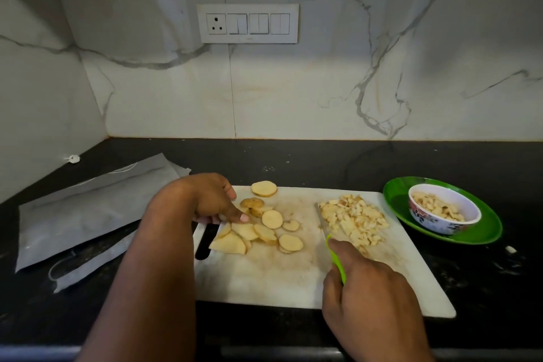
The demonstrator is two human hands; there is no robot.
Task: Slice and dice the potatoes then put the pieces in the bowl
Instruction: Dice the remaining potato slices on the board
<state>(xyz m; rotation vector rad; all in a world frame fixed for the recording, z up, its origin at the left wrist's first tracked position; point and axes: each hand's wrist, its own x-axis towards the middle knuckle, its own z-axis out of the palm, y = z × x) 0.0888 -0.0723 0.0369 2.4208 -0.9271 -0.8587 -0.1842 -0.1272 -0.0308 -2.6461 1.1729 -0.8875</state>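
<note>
A white cutting board (pixel 264 276) lies on the black counter. Several round potato slices (pixel 271 219) are spread over its left half. A heap of diced potato (pixel 355 220) sits at its far right. My left hand (pixel 211 200) reaches over the board's left edge, its fingertips touching the slices. My right hand (pixel 367 288) grips a green-handled knife (pixel 335 256), its blade lying against the left side of the diced heap. A flowered bowl (pixel 423 217) holding diced potato stands on a green plate (pixel 484 232) to the right of the board.
Silver foil pouches (pixel 88 209) lie on the counter to the left of the board. A marble wall with a switch panel (pixel 248 23) rises behind. A small white scrap (pixel 510 250) lies right of the board near the plate.
</note>
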